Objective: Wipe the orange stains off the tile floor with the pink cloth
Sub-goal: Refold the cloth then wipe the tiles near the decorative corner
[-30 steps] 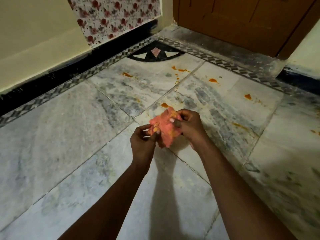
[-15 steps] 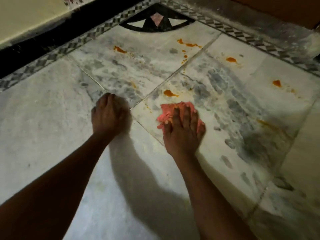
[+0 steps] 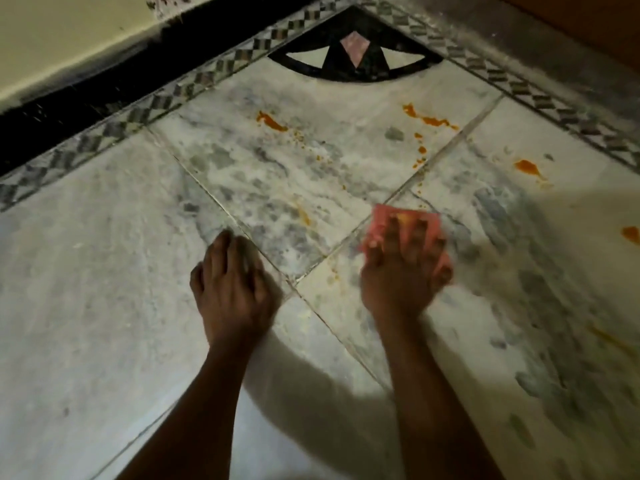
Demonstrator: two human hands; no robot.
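While my left hand (image 3: 232, 289) braces flat on the grey-veined marble tile floor (image 3: 104, 271), my right hand (image 3: 403, 271), fingers spread, presses the crumpled pink cloth (image 3: 381, 220) down, orange stains (image 3: 272, 122) lying beyond its fingertips.

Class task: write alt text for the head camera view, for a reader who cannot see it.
A person's right hand presses a pink cloth onto a marble tile floor, while the left hand rests on the floor beside it. Orange stains dot the tiles beyond the hands.
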